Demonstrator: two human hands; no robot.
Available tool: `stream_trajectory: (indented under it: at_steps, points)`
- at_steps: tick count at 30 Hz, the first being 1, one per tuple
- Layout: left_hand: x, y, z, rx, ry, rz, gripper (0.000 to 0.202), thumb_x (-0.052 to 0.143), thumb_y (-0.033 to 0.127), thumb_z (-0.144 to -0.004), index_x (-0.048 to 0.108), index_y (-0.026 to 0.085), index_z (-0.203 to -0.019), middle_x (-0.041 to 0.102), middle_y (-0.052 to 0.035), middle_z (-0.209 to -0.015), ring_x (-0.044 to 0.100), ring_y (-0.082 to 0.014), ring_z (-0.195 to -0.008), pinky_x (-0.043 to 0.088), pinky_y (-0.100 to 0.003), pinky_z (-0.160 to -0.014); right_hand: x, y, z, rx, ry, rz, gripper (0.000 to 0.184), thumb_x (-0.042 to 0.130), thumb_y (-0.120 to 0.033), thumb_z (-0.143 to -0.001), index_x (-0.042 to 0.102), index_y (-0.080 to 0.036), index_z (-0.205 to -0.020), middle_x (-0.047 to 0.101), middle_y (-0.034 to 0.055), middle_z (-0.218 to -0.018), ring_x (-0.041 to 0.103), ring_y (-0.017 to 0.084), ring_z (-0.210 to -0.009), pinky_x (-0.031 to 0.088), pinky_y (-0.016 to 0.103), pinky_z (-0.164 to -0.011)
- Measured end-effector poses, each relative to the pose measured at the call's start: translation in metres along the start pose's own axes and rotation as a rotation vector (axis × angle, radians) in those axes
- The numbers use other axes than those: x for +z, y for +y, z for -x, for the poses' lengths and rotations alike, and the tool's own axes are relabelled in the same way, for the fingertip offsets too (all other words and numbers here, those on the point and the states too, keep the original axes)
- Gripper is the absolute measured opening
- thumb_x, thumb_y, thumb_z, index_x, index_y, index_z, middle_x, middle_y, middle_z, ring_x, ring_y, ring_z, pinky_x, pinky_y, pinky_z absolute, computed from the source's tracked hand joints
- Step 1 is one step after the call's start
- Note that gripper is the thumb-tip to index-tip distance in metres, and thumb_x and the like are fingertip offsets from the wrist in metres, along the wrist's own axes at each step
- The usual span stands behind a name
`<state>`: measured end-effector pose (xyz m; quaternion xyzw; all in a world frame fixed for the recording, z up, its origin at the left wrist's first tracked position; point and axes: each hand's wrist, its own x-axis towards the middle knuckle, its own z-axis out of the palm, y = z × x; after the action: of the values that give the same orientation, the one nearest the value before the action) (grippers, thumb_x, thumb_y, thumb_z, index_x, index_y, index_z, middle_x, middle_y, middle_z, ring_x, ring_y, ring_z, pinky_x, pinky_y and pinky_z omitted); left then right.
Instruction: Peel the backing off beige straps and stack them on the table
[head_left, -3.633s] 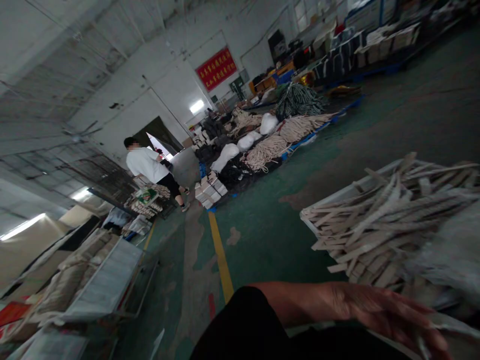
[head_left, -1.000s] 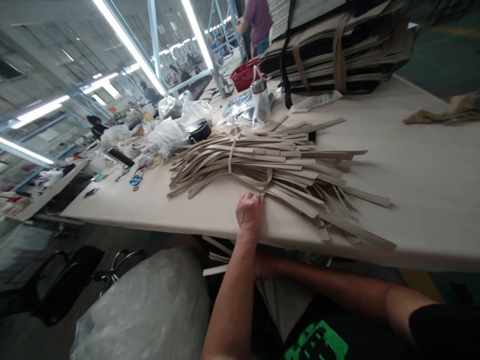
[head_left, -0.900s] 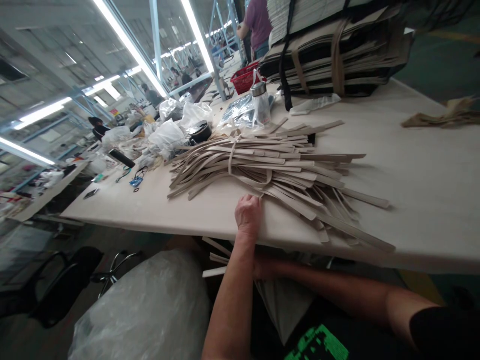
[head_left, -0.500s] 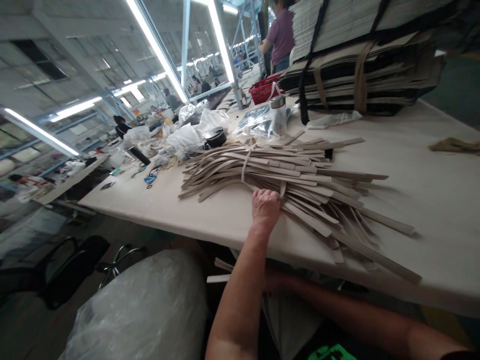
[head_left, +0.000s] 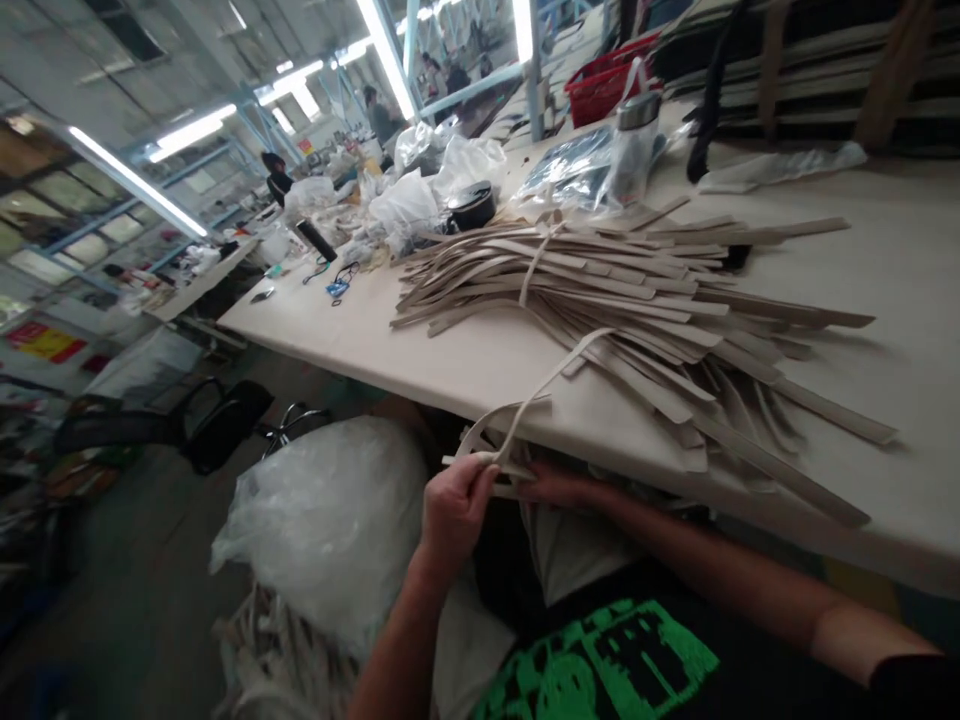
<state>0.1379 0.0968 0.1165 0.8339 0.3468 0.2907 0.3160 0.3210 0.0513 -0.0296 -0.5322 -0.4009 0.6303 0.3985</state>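
Observation:
A large bundle of beige fabric straps (head_left: pixel 637 300) lies on the pale table (head_left: pixel 465 365), tied round its middle with a strap. My left hand (head_left: pixel 454 505) is below the table's front edge, pinched on one beige strap (head_left: pixel 536 390) that runs up to the bundle. My right hand (head_left: pixel 559 487) is just to its right under the table edge, fingers closed on the same strap's end.
A clear plastic bag (head_left: pixel 330 520) of stuff sits on the floor at my left. A steel-capped bottle (head_left: pixel 630 150), a black round tin (head_left: pixel 471 205), crumpled plastic bags (head_left: pixel 420 190), a red basket (head_left: pixel 600 85) and a stack of flat bags (head_left: pixel 825 90) stand at the back. A black chair (head_left: pixel 217 435) is left.
My left hand left the table top by the bundle and came down below the edge, drawing one strap out with it. The view tilted downward and closer.

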Motion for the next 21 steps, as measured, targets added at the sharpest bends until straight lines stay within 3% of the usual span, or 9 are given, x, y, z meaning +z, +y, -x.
stream_trajectory:
  at_steps: [3, 5, 8, 10, 13, 17, 21]
  points:
    - [-0.024, -0.022, 0.065, -0.412, 0.182, 0.29, 0.033, 0.06, 0.05, -0.089, 0.069, 0.019, -0.095, 0.056, 0.0043, -0.057, 0.044, -0.007, -0.043, 0.035, -0.019, -0.044, -0.007, 0.005, 0.009, 0.075, -0.078, -0.066, 0.022, 0.069, -0.033, -0.082, 0.066, -0.014, -0.072, 0.059, 0.0023, -0.057, 0.036, 0.008, -0.042, 0.028, 0.02, -0.038]
    - [-0.023, -0.03, 0.104, -0.589, 0.253, 0.442, 0.042, 0.065, 0.058, -0.083, 0.068, 0.017, -0.094, 0.056, 0.0045, -0.055, 0.042, -0.0063, -0.04, 0.033, -0.019, -0.042, -0.005, 0.004, 0.013, 0.137, -0.143, -0.176, 0.029, 0.061, -0.04, -0.09, 0.068, -0.013, -0.08, 0.061, 0.0035, -0.062, 0.029, 0.006, -0.04, 0.027, 0.019, -0.037]
    - [0.003, -0.03, 0.143, -0.72, 0.256, 0.567, 0.049, 0.068, 0.061, -0.079, 0.068, 0.015, -0.094, 0.057, 0.0035, -0.055, 0.043, -0.0062, -0.041, 0.034, -0.019, -0.042, 0.014, -0.005, 0.018, 0.287, -0.232, -0.568, 0.03, 0.053, -0.039, -0.098, 0.068, -0.014, -0.1, 0.071, 0.0107, -0.091, 0.023, 0.003, -0.039, 0.027, 0.016, -0.036]
    - [0.026, -0.025, 0.155, -0.744, 0.205, 0.606, 0.049, 0.066, 0.06, -0.081, 0.069, 0.015, -0.099, 0.057, 0.0032, -0.058, 0.045, -0.0062, -0.043, 0.035, -0.019, -0.043, 0.033, -0.016, 0.02, 0.376, -0.276, -0.804, 0.035, 0.049, -0.044, -0.102, 0.067, -0.015, -0.108, 0.069, 0.0163, -0.115, 0.023, 0.001, -0.04, 0.029, 0.014, -0.035]
    - [0.053, -0.022, 0.162, -0.74, 0.078, 0.634, 0.046, 0.062, 0.056, -0.085, 0.069, 0.015, -0.106, 0.057, 0.0034, -0.061, 0.045, -0.0056, -0.044, 0.034, -0.019, -0.044, 0.056, -0.03, 0.015, 0.368, -0.27, -0.892, 0.046, 0.05, -0.056, -0.1, 0.067, -0.015, -0.111, 0.065, 0.0181, -0.126, 0.026, 0.001, -0.041, 0.03, 0.014, -0.035]
    - [0.07, -0.033, 0.175, -0.771, -0.082, 0.65, 0.042, 0.056, 0.053, -0.088, 0.068, 0.016, -0.103, 0.058, 0.0032, -0.063, 0.046, -0.0061, -0.044, 0.034, -0.02, -0.045, 0.066, -0.042, -0.004, 0.2, -0.069, -0.736, 0.031, 0.076, -0.045, -0.084, 0.068, -0.019, -0.1, 0.072, 0.0071, -0.1, 0.026, 0.002, -0.041, 0.028, 0.014, -0.035]
    - [0.082, -0.058, 0.192, -0.794, -0.229, 0.582, 0.033, 0.053, 0.045, -0.09, 0.068, 0.017, -0.094, 0.06, 0.0026, -0.065, 0.049, -0.0081, -0.05, 0.039, -0.021, -0.051, 0.064, -0.047, -0.021, 0.08, 0.004, -0.594, 0.035, 0.085, -0.045, -0.071, 0.066, -0.018, -0.083, 0.061, -0.0024, -0.063, 0.026, 0.003, -0.04, 0.026, 0.015, -0.036]
